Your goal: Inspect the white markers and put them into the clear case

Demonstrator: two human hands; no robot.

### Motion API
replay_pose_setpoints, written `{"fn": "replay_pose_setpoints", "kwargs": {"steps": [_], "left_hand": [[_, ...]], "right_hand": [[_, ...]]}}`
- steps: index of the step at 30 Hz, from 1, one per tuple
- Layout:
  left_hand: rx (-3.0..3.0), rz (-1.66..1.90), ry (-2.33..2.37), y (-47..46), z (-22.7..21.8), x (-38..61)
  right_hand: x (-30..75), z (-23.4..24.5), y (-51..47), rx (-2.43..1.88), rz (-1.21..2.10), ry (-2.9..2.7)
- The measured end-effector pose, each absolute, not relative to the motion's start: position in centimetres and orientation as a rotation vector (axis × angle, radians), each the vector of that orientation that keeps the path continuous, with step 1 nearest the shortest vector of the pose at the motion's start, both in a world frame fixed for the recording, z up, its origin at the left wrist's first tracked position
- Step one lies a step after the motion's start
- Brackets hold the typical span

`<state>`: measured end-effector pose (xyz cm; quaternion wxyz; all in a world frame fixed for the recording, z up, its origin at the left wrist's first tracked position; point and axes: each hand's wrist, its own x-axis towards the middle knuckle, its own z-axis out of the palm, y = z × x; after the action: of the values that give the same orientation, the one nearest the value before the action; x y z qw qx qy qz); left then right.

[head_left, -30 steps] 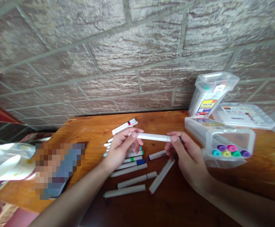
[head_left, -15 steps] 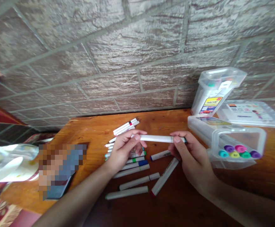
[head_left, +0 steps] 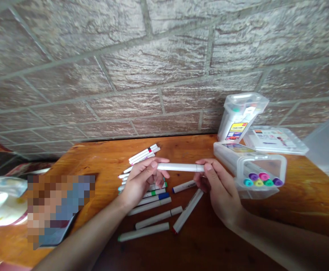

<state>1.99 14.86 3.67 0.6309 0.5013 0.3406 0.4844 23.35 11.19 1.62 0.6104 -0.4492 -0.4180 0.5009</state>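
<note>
I hold a white marker level above the wooden table, one end in each hand. My left hand pinches its left end with thumb and forefinger. My right hand is closed round its right end, where the cap sits. Under my hands lie several white markers with coloured caps, scattered on the table. A small bundle of markers lies just behind my left hand.
A clear plastic case with several coloured marker ends showing lies right of my right hand. A second clear box stands upright behind it, against the brick wall. A flat packet is farther right. A plate sits at the left edge.
The view has shifted a little, so everything sits slightly more to the left. Both hands keep the same hold on the marker, level as before.
</note>
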Motion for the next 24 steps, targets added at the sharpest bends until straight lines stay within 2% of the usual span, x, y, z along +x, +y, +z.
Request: {"fn": "replay_pose_setpoints", "kwargs": {"steps": [24], "left_hand": [[1.073, 1.141, 0.732, 14.96, 3.65, 1.87]], "right_hand": [[23.5, 2.06, 11.01, -1.0, 1.349, -0.907]]}}
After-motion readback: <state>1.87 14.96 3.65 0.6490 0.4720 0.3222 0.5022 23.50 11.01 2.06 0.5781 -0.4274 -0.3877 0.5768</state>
